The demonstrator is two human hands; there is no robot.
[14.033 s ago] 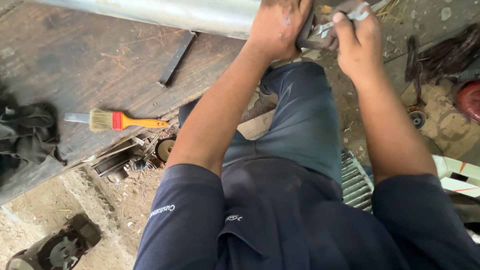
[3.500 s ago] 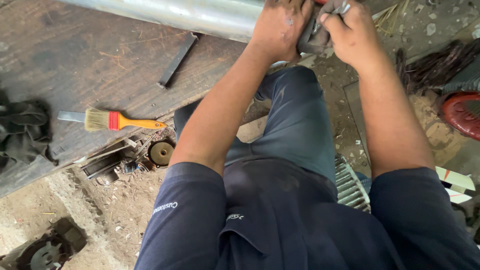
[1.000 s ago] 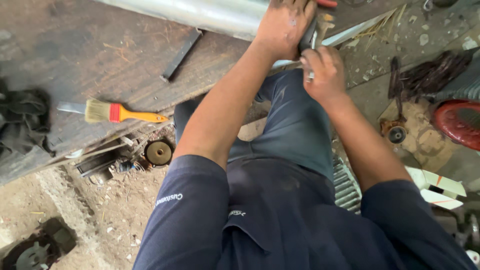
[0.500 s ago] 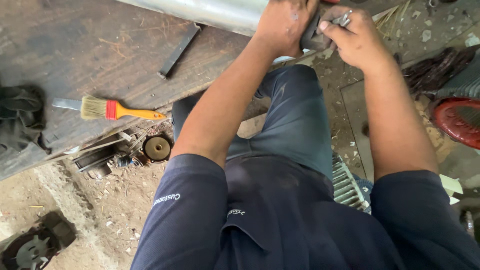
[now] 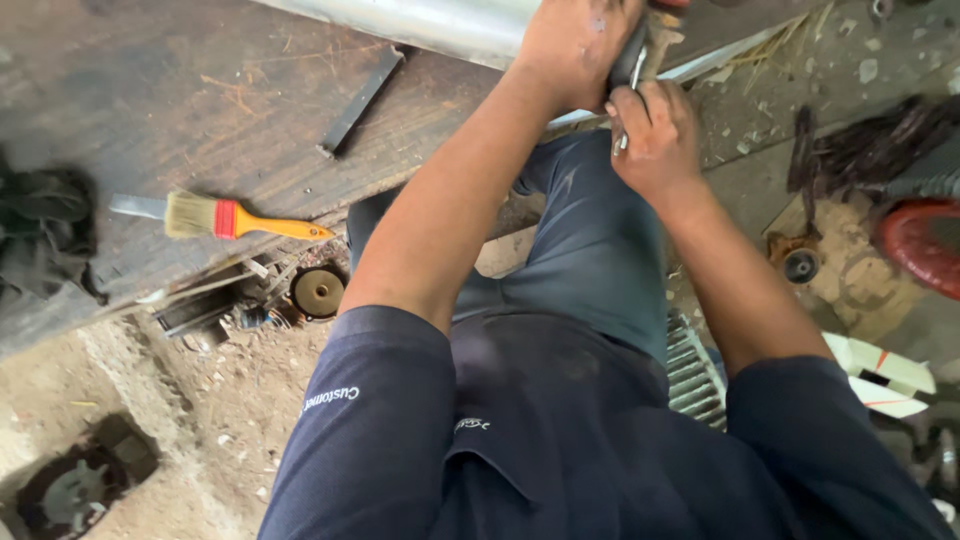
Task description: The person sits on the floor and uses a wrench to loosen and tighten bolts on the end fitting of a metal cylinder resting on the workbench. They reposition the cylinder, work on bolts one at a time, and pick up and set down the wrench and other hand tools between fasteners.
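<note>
My left hand (image 5: 572, 48) rests on the end of a large shiny metal cylinder (image 5: 430, 22) that lies across the top of the view, gripping a dark part at its end. My right hand (image 5: 655, 135) is just below and right of it, fingers closed around a small silvery tool (image 5: 626, 115) pressed against that dark part. Both hands touch at the cylinder's end. What the tool is exactly I cannot tell.
A paintbrush (image 5: 225, 217) with a yellow handle and red band lies on the worn wooden bench (image 5: 150, 100), near a flat dark metal bar (image 5: 360, 100). A dark rag (image 5: 45, 235) sits left. Round metal parts (image 5: 318, 291) and a red ring (image 5: 915, 245) lie on the dirt floor.
My right hand has shifted slightly down from the cylinder's end compared with half a second ago; it dropped and came back up over the last second. My left hand stays on the cylinder.
</note>
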